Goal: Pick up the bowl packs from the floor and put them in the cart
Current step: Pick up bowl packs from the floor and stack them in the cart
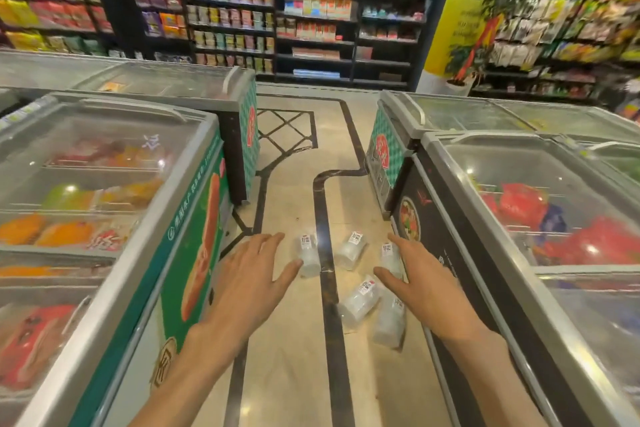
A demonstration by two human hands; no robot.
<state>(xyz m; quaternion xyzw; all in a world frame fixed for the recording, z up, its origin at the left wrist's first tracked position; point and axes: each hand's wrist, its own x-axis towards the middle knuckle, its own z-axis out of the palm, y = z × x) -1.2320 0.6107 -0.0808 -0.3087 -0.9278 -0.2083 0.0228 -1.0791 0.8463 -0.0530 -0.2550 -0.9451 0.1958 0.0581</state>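
Several clear plastic bowl packs with white labels lie scattered on the tiled floor of the aisle: one at the left (pixel 308 255), one in the middle (pixel 350 250), one by the right freezer (pixel 391 258), and two closer to me (pixel 360 302) (pixel 390 321). My left hand (pixel 252 274) is stretched out above the floor, fingers apart, holding nothing, just left of the leftmost pack. My right hand (pixel 420 279) is also spread and empty, above the packs on the right. No cart is in view.
Glass-topped chest freezers flank the aisle: one on the left (pixel 104 204) and one on the right (pixel 526 218), with two more behind them. Stocked shelves (pixel 311 10) fill the back wall. A potted plant (pixel 460 80) stands at the far right.
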